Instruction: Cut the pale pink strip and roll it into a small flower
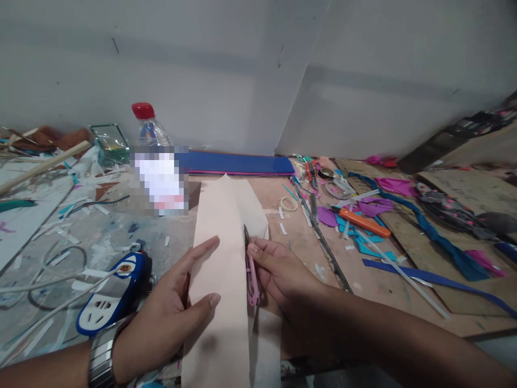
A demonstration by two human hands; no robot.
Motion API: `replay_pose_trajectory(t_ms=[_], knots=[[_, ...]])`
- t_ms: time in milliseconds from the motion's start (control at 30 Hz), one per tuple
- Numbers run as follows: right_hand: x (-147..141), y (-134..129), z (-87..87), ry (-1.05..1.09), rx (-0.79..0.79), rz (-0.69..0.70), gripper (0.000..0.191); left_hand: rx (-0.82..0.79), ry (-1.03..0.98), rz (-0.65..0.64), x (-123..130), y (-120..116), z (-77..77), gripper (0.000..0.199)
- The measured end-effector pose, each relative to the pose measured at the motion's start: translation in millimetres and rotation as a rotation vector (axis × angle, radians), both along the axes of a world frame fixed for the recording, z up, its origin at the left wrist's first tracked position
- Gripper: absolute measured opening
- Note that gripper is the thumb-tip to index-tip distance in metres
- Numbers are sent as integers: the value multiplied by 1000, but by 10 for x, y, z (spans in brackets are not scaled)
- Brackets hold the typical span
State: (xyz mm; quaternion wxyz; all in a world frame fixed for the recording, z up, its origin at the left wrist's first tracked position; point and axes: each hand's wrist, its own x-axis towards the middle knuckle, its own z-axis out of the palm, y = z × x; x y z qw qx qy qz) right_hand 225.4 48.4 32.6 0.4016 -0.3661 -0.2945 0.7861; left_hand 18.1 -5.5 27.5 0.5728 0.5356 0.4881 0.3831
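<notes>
Grey walls behind cluttered worktable (307, 258), hands (167, 293) gripping paper (222, 258) and scissors (250, 272).

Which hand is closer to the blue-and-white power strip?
Left. The left hand spreads over the peach sheet, just right of the power strip; the right hand, holding the pink-handled cutter, is farther right.

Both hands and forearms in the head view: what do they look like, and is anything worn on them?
The left hand is ungloved, with a broad, segmented silver-coloured band round its wrist. The right hand is ungloved too, its wrist bare. No sleeve shows on either forearm.
</notes>
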Motion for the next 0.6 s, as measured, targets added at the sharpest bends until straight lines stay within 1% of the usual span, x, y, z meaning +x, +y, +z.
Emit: replay_pose_trajectory(t_ms=[100, 233, 467, 600], knots=[[7, -9, -11, -11, 1, 1, 35, -8, -7, -1, 4, 0, 0, 68], [1, -10, -21, -16, -16, -5, 35, 23, 16, 0, 3, -8, 1, 68], [2, 8, -53, -24, 5, -18, 37, 3, -9, -1, 19, -15, 28, 73], [17, 10, -70, -50, 13, -11, 35, 9, -12, -29, 11, -15, 37, 73]])
